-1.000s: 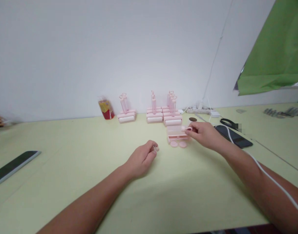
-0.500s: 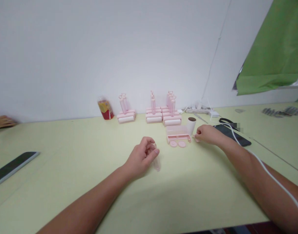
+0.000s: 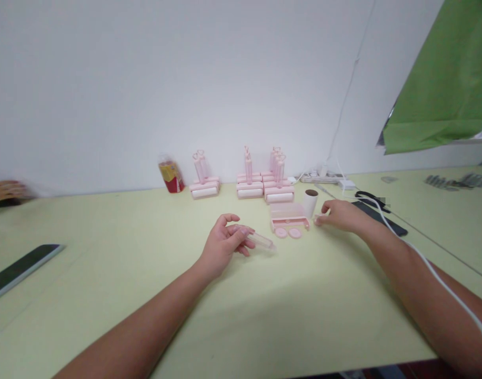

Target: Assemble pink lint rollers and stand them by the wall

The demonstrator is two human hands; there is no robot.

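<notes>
My left hand (image 3: 224, 245) is closed around a clear, pink-tinted tube (image 3: 260, 241), one end of which points to the right above the table. My right hand (image 3: 335, 215) has its fingertips together on a small pink part (image 3: 317, 220) at the table surface, its shape mostly hidden by the fingers. Between the hands lies an open pink lint-roller case (image 3: 290, 223) with a clear cover. Two pink discs (image 3: 281, 232) rest in front of it. A white paper roll (image 3: 310, 203) with a brown core stands upright behind my right fingertips.
Several pink lint rollers (image 3: 249, 190) with upright handles stand along the wall. A red and yellow packet (image 3: 171, 177) is left of them. A dark phone (image 3: 377, 217) and a white cable (image 3: 417, 255) lie by my right arm; another dark device (image 3: 20, 271) lies far left. A person's hand shows at the left edge.
The tube in my left hand has swung from pointing down towards me to pointing right, and that hand shifted slightly left. My right hand stays at the small pink part, its fingers slightly rearranged.
</notes>
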